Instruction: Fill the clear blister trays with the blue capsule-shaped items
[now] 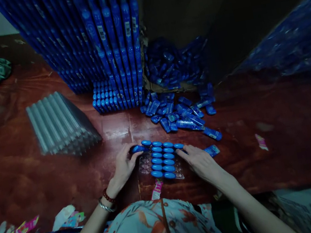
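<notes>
Left grip (pixel 125 162) pinching blue tube (pixel 137 149) — tray (pixel 160 163) between hands.

On a dark red-brown table (pixel 18 173), the left hand (pixel 124 164) touches a blue capsule (pixel 138 149) at the left edge of a clear tray (pixel 145 166) filled with rows of blue capsules (pixel 163 159), and the right hand (pixel 201 160) touches the tray's right side. Behind them lie loose blue packets (pixel 179 114) and a tall stack of filled blue trays (pixel 100 42), with a pile of empty clear trays (pixel 60 123) to the left.
</notes>
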### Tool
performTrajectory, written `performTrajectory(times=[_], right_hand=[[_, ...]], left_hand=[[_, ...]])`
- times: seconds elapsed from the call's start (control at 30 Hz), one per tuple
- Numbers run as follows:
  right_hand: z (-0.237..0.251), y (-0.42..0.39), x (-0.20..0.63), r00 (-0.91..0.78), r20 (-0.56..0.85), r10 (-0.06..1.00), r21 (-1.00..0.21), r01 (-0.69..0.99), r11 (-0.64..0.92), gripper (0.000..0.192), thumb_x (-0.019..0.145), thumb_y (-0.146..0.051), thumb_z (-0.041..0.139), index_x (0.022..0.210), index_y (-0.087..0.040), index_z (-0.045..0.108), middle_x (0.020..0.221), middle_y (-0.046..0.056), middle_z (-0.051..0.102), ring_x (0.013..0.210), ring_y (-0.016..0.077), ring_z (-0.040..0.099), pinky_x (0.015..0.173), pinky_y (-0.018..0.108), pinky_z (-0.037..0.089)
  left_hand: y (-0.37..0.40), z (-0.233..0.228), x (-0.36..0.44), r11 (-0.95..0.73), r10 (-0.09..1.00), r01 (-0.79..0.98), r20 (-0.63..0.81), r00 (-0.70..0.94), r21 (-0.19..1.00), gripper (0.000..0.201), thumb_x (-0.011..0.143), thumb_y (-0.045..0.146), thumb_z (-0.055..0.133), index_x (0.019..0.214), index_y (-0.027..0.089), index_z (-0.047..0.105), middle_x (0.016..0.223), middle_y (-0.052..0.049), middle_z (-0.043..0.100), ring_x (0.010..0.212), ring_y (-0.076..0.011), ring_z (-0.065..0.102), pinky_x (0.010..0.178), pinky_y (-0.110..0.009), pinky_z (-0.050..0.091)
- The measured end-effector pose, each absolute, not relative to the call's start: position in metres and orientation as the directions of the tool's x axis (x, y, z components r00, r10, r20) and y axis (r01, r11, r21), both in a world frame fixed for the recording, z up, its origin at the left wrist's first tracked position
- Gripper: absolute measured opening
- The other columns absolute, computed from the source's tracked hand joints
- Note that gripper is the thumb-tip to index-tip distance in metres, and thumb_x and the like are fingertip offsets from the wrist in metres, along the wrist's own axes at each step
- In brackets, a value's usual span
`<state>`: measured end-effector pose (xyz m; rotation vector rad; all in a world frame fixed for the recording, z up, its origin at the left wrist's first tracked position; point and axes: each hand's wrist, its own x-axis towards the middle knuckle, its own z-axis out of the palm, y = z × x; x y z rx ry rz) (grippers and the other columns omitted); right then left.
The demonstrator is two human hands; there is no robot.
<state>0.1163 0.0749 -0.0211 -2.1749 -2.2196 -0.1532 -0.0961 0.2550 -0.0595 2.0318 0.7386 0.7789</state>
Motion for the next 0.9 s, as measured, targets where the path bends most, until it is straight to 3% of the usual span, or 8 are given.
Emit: performTrajectory(times=[0.13,0.27,0.4,0.5,0.63,0.8,0.9], right_hand=[[-0.025,0.069,0.119,-0.034,0.151,0.988,0.006,0.999,0.033,0.037,0.082,-0.002,0.038,0.113,-0.013,0.056,0.088,0.01,0.06,0.076,0.0196,0.057,0.068,0.03,0.05],[-0.038,0.057,0.112,0.07,0.202,0.977,-0.158,0.987,-0.038,0.042,0.085,-0.004,0.035,0.121,-0.016,0.054,0.092,0.01,0.059,0.082,0.0189,0.059,0.07,0.03,0.053],[-0.057,0.049,0.104,0.21,0.317,0.925,-0.334,0.937,-0.098,0.045,0.089,-0.007,0.036,0.13,-0.022,0.048,0.108,0.011,0.057,0.098,0.0182,0.059,0.074,0.028,0.054],[-0.066,0.048,0.103,0.255,0.339,0.905,-0.392,0.913,-0.111,0.047,0.089,-0.008,0.037,0.132,-0.024,0.047,0.108,0.01,0.056,0.095,0.0166,0.06,0.073,0.026,0.054],[-0.061,0.054,0.107,0.212,0.299,0.93,-0.33,0.938,-0.108,0.047,0.087,-0.005,0.037,0.129,-0.023,0.052,0.094,0.007,0.057,0.084,0.0151,0.06,0.068,0.025,0.053],[-0.043,0.066,0.111,0.123,0.259,0.958,-0.116,0.989,-0.095,0.045,0.085,-0.005,0.04,0.122,-0.023,0.059,0.092,0.009,0.059,0.08,0.0178,0.06,0.068,0.028,0.051],[-0.035,0.065,0.115,0.091,0.275,0.957,-0.026,0.996,-0.087,0.037,0.088,-0.013,0.045,0.12,-0.024,0.061,0.092,0.01,0.061,0.077,0.0191,0.06,0.066,0.03,0.05]], left_hand=[[0.256,-0.061,-0.092,-0.723,0.532,0.14,0.416,0.738,0.676,0.025,0.089,0.016,0.049,0.113,0.018,0.057,0.096,-0.007,0.06,0.086,-0.0152,0.056,0.077,-0.028,0.05],[0.265,-0.064,-0.092,-0.889,0.277,0.064,0.42,0.864,0.454,0.041,0.088,0.005,0.038,0.123,0.021,0.052,0.107,-0.01,0.058,0.094,-0.0179,0.053,0.078,-0.032,0.051],[0.271,-0.066,-0.093,-0.915,0.195,0.013,0.412,0.89,0.404,0.041,0.089,0.006,0.037,0.126,0.019,0.048,0.112,-0.011,0.056,0.097,-0.0175,0.053,0.08,-0.032,0.051],[0.271,-0.068,-0.092,-0.925,0.176,0.007,0.414,0.893,0.379,0.038,0.091,0.008,0.035,0.126,0.018,0.048,0.109,-0.011,0.057,0.093,-0.0164,0.054,0.077,-0.029,0.051],[0.27,-0.061,-0.086,-0.957,0.107,0.003,0.341,0.934,0.291,0.028,0.093,0.014,0.035,0.113,0.016,0.055,0.098,-0.01,0.059,0.087,-0.0175,0.054,0.073,-0.029,0.049],[0.271,-0.05,-0.075,-0.975,-0.035,-0.077,0.2,0.979,0.207,0.028,0.094,0.016,0.032,0.107,0.015,0.057,0.099,-0.012,0.059,0.09,-0.0207,0.054,0.077,-0.033,0.049],[0.27,-0.052,-0.079,-0.974,0.009,-0.038,0.208,0.978,0.222,0.033,0.093,0.015,0.031,0.114,0.016,0.056,0.103,-0.013,0.059,0.091,-0.0223,0.056,0.075,-0.034,0.05]])
